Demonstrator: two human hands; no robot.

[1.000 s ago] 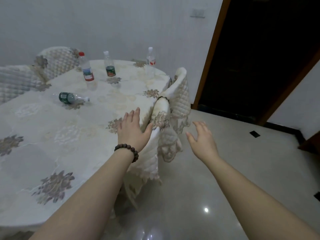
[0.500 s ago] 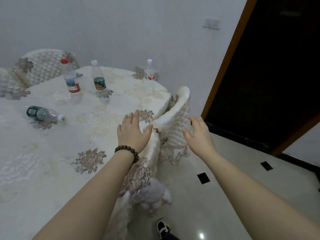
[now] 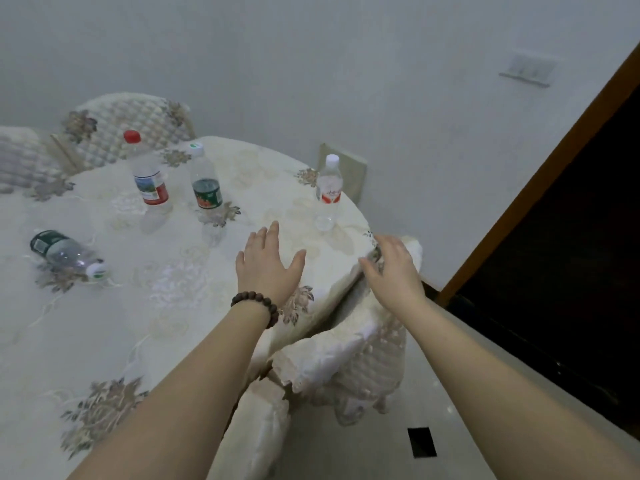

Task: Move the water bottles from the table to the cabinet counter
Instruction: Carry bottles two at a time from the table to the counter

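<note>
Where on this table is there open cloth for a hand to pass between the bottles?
Open cloth lies between the green-label bottle and the white-cap bottle, ahead of the left hand. It is crowded where the red-cap bottle stands beside the green-label one, the lying bottle nearby.

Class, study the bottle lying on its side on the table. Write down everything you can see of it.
The lying bottle is clear plastic with a dark green label round the end towards the left edge of the view and a white cap pointing right, towards the person. It rests on its side on the pale floral tablecloth, at the left of the table, apart from the three standing bottles. Neither hand touches it. Whether it holds water cannot be told.
</note>
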